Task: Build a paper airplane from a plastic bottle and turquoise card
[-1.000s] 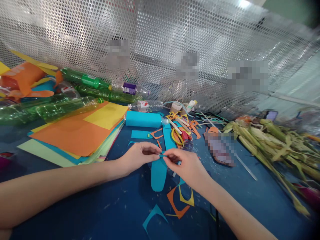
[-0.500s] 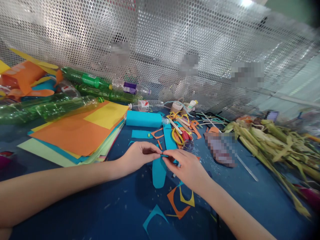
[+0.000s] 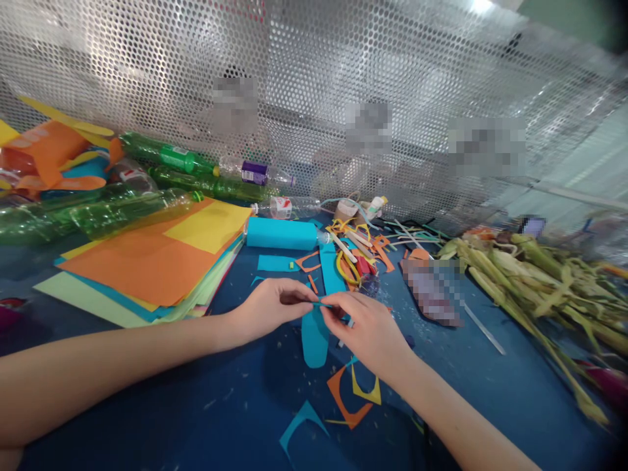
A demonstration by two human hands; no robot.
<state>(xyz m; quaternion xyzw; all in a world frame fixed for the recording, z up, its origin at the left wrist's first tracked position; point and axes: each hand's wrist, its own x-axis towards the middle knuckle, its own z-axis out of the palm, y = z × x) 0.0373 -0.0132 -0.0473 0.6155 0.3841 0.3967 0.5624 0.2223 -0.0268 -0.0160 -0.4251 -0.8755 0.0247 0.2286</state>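
Observation:
Both hands meet at the middle of the view over a blue paper cut-out (image 3: 314,340) with a rounded lower end. My left hand (image 3: 277,306) pinches it from the left, thumb against fingertips. From the right, my right hand (image 3: 366,322) pinches the same spot, its fingertips nearly touching the left ones. A narrow blue edge shows between the fingertips; whether it is a fold or a separate strip I cannot tell. Behind the hands lies a bottle wrapped in blue paper (image 3: 282,233), with a long blue paper strip (image 3: 332,268) to its right.
A stack of coloured paper (image 3: 132,268) lies at left, with green plastic bottles (image 3: 132,212) behind it. Yellow-handled scissors (image 3: 346,268) sit among scraps. Paper offcuts (image 3: 338,392) lie in front. Dried corn husks (image 3: 534,281) are at right; a perforated metal screen (image 3: 304,78) stands behind.
The blue cut-out has swung slightly to the right at its lower end. The pinched blue edge has tilted and looks thinner. Both hands stay almost in place.

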